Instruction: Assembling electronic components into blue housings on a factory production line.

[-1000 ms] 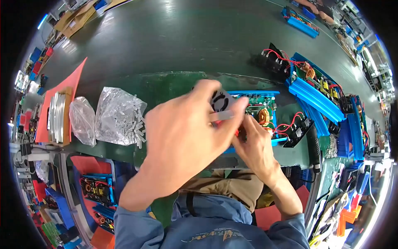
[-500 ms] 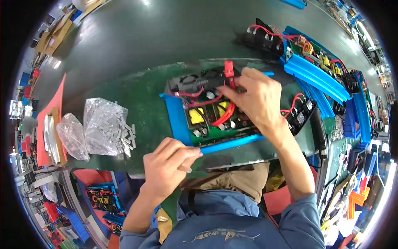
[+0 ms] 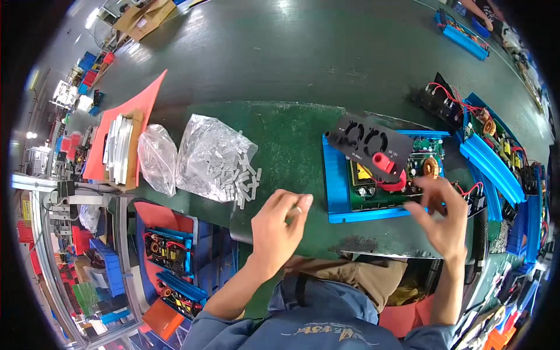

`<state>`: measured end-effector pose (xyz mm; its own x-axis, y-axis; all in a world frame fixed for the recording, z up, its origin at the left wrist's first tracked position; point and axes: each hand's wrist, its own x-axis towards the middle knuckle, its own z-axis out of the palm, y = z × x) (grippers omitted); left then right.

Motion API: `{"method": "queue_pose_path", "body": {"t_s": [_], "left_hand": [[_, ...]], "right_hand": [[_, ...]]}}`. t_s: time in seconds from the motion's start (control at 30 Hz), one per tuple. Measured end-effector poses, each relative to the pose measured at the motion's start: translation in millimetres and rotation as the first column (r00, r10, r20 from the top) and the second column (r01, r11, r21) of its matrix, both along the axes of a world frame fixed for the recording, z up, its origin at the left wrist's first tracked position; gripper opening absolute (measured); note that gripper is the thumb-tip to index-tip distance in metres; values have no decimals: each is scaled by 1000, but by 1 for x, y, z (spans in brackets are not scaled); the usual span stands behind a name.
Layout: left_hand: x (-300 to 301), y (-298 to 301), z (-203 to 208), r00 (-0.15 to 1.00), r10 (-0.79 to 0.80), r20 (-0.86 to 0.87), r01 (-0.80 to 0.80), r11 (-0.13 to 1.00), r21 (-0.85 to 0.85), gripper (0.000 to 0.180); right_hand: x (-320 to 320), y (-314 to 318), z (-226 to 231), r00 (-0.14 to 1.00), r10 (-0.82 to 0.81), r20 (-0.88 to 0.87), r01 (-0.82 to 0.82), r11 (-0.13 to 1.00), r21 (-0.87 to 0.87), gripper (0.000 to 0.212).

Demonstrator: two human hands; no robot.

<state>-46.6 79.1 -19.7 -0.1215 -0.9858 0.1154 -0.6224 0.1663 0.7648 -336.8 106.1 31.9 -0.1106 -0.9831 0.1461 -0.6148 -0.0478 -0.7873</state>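
Hands were held over the worktop's near edge: the left hand [image 3: 279, 224] with fingers curled together, nothing visibly held, the right hand [image 3: 441, 217] with fingers spread apart above the blue tray [image 3: 337, 192]. A green circuit board [image 3: 385, 184] and black fan panel [image 3: 368, 142] were carried in that tray. Farther left, small clear pieces were spilled from a plastic bag [image 3: 211, 156].

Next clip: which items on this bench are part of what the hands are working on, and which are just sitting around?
In use:
- blue-cased circuit board, in front of both hands
- black fan panel propped on it
- right hand, fingers spread by its edge
- left hand, pinching something small

Lying about:
- clear bags of small parts
- red sheet
- finished blue units at right
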Motion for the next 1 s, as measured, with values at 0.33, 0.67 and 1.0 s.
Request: {"method": "queue_pose_path", "body": {"t_s": [0.33,0.67,1.0], "left_hand": [[66,-31,-13,902,223,369,-125,954,-271,23],[60,-40,-6,882,131,452,-38,977,-209,12],[73,-37,-4,840,63,539,47,981,-188,12]], "right_hand": [[-103,111,-40,531,-722,-444,605,689,-399,29],[-140,144,-64,418,-661,-623,679,683,-269,49],[-67,231,-78,604,-795,-60,794,593,132,58]]}}
